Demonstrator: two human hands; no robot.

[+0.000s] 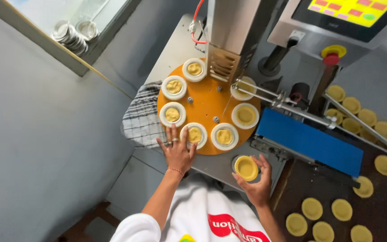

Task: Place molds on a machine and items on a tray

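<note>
An orange round turntable (206,96) carries several white ring moulds, most with a lump of yellow dough inside. My left hand (176,149) rests flat at its near edge, fingers spread, touching the mould with dough (194,134). My right hand (256,180) holds a pressed yellow tart shell (246,167) just below the turntable, over the grey machine top. A steel press head (228,42) stands above the far side of the turntable.
A blue conveyor belt (310,141) runs to the right. Several pressed tart shells lie on a dark tray (372,210) at right. A checked cloth (143,117) lies left of the turntable. A touch screen (350,10) and a red stop button (331,57) sit above.
</note>
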